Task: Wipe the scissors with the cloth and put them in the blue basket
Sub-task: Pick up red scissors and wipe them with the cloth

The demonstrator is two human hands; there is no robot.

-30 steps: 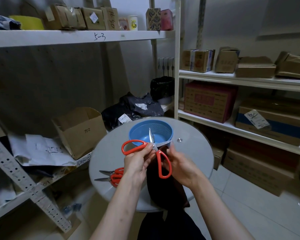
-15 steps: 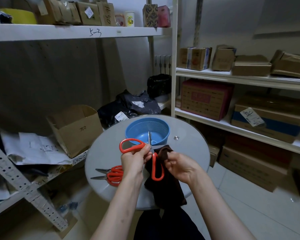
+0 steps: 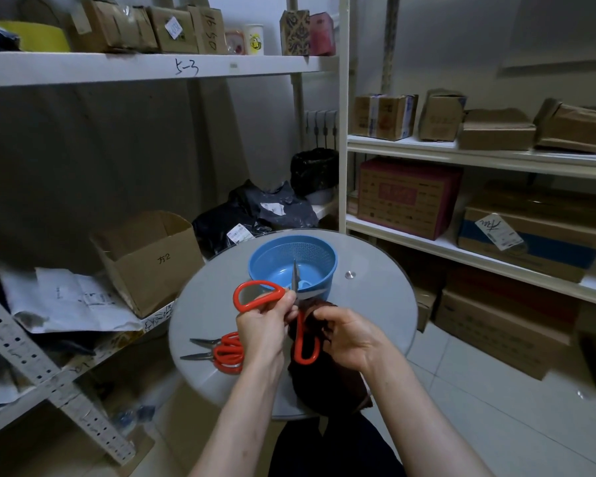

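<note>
Your left hand point(image 3: 262, 325) pinches the scissors point(image 3: 237, 298) near the pivot, fingers curled under the upper orange loop. The pair is held open above the table point(image 3: 207, 304). One blade points up in front of the blue basket point(image 3: 324, 256), the other runs right twd the cloth point(image 3: 327, 383). Your right hand point(image 3: 351, 339) has its fingers curled round the cloth, bunched vs. the lower handle; the rest hangs over the table's near edge.

Handling, my guess: scissors are stiff, light-ish metal w/ plastic loops, sharp edges & tips, pivot prob. swings freely. So hold by loops or pivot & wipe from the spine side, never along the edge. Cloth is soft, limp, grips well. Basket prob. light plastic, may slide if bumped.

Count: 2 pairs of scissors (1 in hand, 1 spare pair point(image 3: 227, 352) lying open on the table, left), 1 cloth, 1 basket.
</note>
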